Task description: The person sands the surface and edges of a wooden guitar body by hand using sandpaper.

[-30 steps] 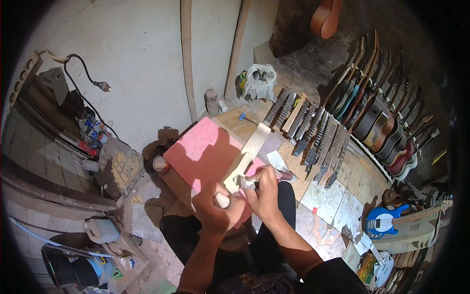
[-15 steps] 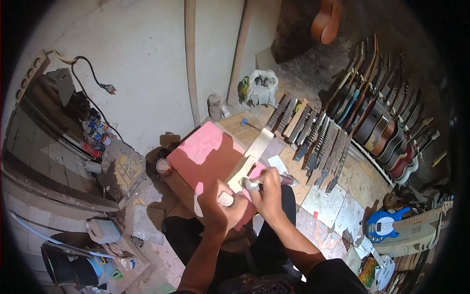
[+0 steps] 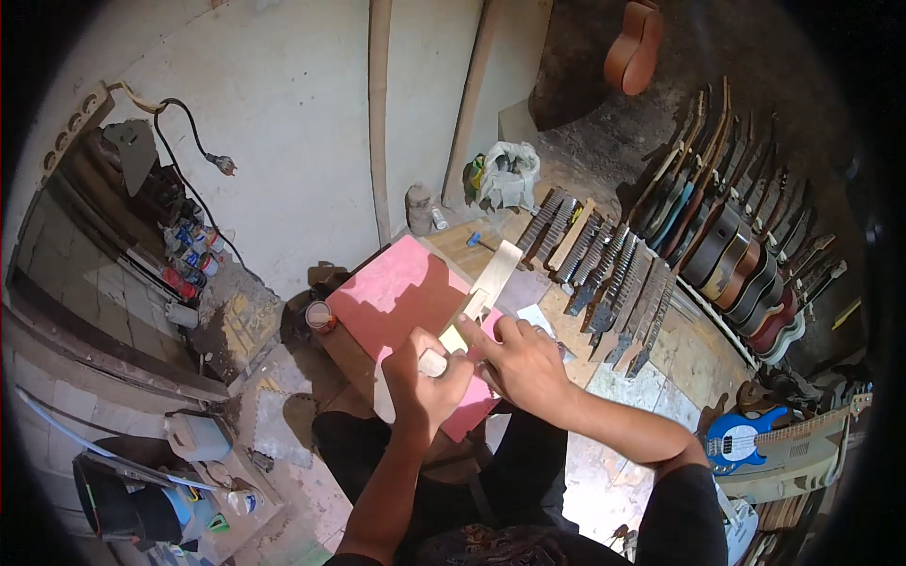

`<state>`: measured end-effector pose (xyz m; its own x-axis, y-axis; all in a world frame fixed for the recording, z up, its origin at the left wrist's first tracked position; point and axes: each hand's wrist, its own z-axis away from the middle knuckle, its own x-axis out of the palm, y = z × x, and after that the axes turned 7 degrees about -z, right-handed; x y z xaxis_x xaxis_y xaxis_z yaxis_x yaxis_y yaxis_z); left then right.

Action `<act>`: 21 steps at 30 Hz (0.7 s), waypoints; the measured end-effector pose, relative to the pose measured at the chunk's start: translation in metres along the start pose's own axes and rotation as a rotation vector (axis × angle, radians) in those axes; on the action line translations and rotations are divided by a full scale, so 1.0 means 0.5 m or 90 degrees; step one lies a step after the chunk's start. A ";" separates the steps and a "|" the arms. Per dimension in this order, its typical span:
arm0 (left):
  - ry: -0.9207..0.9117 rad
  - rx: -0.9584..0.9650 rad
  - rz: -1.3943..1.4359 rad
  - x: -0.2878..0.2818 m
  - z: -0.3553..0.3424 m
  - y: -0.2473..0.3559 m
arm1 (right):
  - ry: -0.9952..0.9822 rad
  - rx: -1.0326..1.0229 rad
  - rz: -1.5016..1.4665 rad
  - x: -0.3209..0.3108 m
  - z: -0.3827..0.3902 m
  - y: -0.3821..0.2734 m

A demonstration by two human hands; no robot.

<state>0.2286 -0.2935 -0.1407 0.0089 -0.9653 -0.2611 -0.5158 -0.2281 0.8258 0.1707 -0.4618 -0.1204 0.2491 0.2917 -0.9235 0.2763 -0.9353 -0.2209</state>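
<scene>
A pale wooden piece (image 3: 497,267), with a stepped block along it, lies diagonally over a pink board (image 3: 382,274) in front of me. My left hand (image 3: 420,387) is closed around its near end, thumb and fingers wrapped on the light wood. My right hand (image 3: 524,368) is on the wood just beside it, back upward, index finger stretched onto the piece and the other fingers curled. Whatever lies under those curled fingertips is hidden. My knees are under the board.
Several fretted necks (image 3: 576,255) lie right of the board. A row of guitars (image 3: 727,250) stands behind them, with a blue bass (image 3: 741,439) lower right. An open can (image 3: 321,316) sits at the board's left; a plug (image 3: 222,164) hangs on the left.
My right hand has turned from a pinch on a small greyish thing to back upward, index extended, and its forearm has swung out rightward. The view has shifted slightly.
</scene>
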 end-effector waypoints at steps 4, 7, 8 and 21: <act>-0.008 -0.015 -0.004 -0.007 0.004 -0.003 | -0.037 -0.033 0.134 0.002 0.005 0.003; -0.012 -0.007 -0.015 -0.008 0.003 -0.007 | -0.048 -0.077 0.182 0.006 0.020 0.005; -0.016 -0.013 -0.015 -0.008 0.002 -0.004 | -0.059 -0.078 0.158 0.004 0.021 0.004; 0.002 -0.092 -0.012 -0.025 -0.015 -0.011 | -0.070 -0.056 0.087 -0.023 -0.009 -0.019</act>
<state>0.2377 -0.2809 -0.1381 0.0204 -0.9608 -0.2765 -0.3875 -0.2625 0.8837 0.1695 -0.4555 -0.1063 0.1879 0.1342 -0.9730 0.3281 -0.9423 -0.0666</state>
